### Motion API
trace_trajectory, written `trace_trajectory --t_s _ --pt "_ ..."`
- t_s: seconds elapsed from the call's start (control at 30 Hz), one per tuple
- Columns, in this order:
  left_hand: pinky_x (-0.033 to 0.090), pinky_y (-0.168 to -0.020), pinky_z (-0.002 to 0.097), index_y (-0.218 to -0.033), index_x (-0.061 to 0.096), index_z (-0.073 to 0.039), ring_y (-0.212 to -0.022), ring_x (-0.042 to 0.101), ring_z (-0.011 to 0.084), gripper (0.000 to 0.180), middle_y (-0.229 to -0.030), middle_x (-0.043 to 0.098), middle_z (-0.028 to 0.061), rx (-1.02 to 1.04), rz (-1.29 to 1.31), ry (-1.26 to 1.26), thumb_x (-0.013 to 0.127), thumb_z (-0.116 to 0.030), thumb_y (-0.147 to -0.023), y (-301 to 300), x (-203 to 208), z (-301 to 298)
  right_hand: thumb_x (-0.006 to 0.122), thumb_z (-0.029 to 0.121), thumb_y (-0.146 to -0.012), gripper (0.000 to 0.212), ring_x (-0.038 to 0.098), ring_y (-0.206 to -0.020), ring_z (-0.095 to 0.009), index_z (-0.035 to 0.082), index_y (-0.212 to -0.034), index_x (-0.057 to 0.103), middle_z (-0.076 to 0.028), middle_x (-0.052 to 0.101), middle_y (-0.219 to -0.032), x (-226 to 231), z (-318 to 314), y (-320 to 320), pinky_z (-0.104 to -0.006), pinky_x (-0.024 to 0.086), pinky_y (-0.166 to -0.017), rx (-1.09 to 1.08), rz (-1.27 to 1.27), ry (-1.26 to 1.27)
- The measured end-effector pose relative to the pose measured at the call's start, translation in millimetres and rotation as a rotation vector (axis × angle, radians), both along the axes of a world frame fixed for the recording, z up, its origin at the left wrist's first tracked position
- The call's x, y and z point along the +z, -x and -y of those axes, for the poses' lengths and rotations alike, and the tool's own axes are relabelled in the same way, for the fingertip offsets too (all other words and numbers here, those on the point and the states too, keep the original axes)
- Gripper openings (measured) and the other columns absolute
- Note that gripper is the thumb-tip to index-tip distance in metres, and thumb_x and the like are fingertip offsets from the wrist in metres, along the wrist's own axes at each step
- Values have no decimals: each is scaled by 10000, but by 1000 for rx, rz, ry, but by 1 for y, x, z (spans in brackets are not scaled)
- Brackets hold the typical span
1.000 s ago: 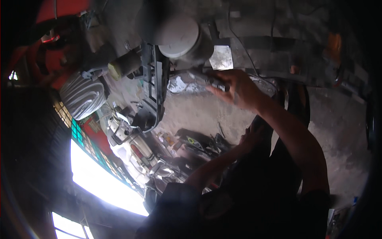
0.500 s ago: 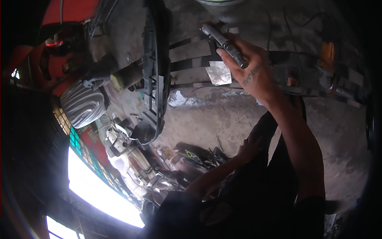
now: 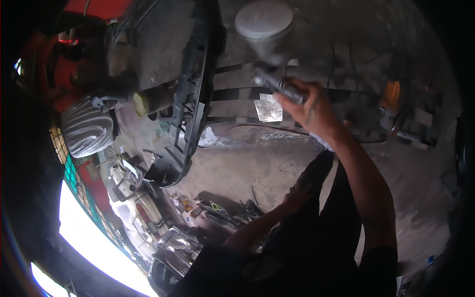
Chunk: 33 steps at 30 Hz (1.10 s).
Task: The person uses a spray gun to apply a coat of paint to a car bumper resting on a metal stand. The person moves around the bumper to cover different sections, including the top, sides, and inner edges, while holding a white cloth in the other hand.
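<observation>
My right hand (image 3: 311,111) is wrapped round a slim silver-and-dark hand tool (image 3: 282,86) with a narrow tip, held above the floor and pointing up and left. Motion blurs the tool, so its exact kind does not show. Just below its tip lies a pale square sheet (image 3: 268,109) on long dark strips (image 3: 237,94). In shadow, my left hand (image 3: 297,195) rests on my left leg (image 3: 316,173), its fingers stretched out and nothing seen in them.
A long black plastic bumper (image 3: 190,99) stands left of the tool. Beyond the tool is a round white-topped object (image 3: 263,20). An orange-and-grey power tool (image 3: 390,106) lies at right. Cylinder (image 3: 153,101), covered bundle (image 3: 89,129) and a motorcycle (image 3: 143,208) are at left.
The view has shifted, bringing the white-topped object further into the picture. My right hand has lowered a little with the tool. My left hand still rests on the leg.
</observation>
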State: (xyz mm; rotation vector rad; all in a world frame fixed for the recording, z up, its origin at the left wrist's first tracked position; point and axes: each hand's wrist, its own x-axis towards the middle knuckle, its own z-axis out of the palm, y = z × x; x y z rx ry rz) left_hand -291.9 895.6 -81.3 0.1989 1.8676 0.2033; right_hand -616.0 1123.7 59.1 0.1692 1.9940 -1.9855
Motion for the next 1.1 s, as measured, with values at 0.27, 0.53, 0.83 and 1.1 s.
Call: trace_trajectory --t_s 0.27,0.53,0.83,1.1 --pt "487 -986 709 -1545 401 -319 -1306 457 615 644 -1595 309 266 161 -16 -47 581 -534 -965 -23 -15 12 735 337 -970 333 645 -680 -147 39 -1116 731 -62 699 -748 21 27 8 -329 507 -673 -289 -139 -193" --pt "424 -1056 711 -1528 449 -267 -1415 404 539 606 -1541 448 254 286 -73 -196 565 -517 -988 -73 -46 29 723 285 -966 308 627 -680 -149 21 -1124 725 -93 697 -764 44 119 -69 -337 511 -676 270 -132 -233" --pt "449 -1099 547 -1490 511 -143 -1299 566 470 592 -1426 567 295 775 -234 -330 542 -503 -1021 -171 -72 20 710 288 -962 327 745 -785 -373 31 -1163 710 -208 733 -821 71 136 -61 -424 536 -693 209 -228 -361" --pt "455 -1089 535 -1518 484 -117 -1291 554 496 645 -1479 495 321 1161 -291 -242 528 -536 -1029 -159 30 -31 681 260 -985 305 721 -799 -416 -11 -1124 688 -229 724 -857 46 175 -81 -458 528 -720 113 -254 -407"
